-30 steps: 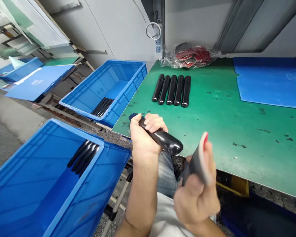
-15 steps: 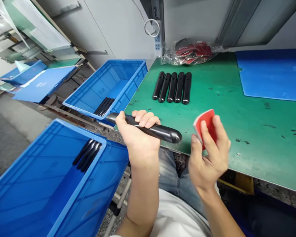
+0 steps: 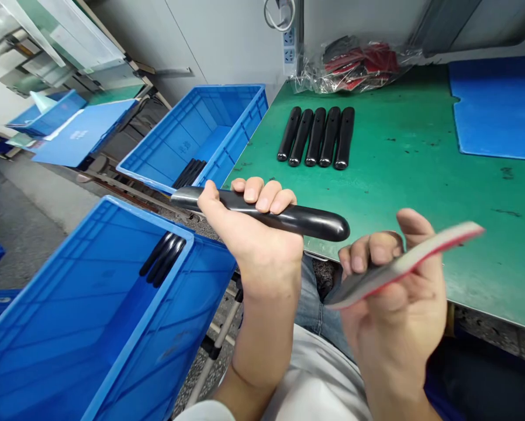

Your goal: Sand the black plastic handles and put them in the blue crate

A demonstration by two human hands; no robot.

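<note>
My left hand (image 3: 254,234) is closed around a glossy black handle (image 3: 315,223), which lies almost level with its rounded end to the right. My right hand (image 3: 394,298) pinches a thin, flexible pad (image 3: 403,266), probably a sanding pad, with a grey face and a red edge. Hand and pad are held in the air above the green workbench (image 3: 403,175) front edge. Beyond them, several black handles (image 3: 315,136) lie side by side on the bench. Neither hand touches that row.
Two blue plastic crates (image 3: 192,275) (image 3: 227,140) stand to the left, each holding black handles. A clear bag of red pads (image 3: 354,67) sits at the bench's back edge. A blue mat (image 3: 497,111) lies at the back right. My knees are below the bench edge.
The pad has turned from showing its red face to nearly edge-on, and my right hand has dropped lower and to the right. The black handle has shifted slightly right and become more level.
</note>
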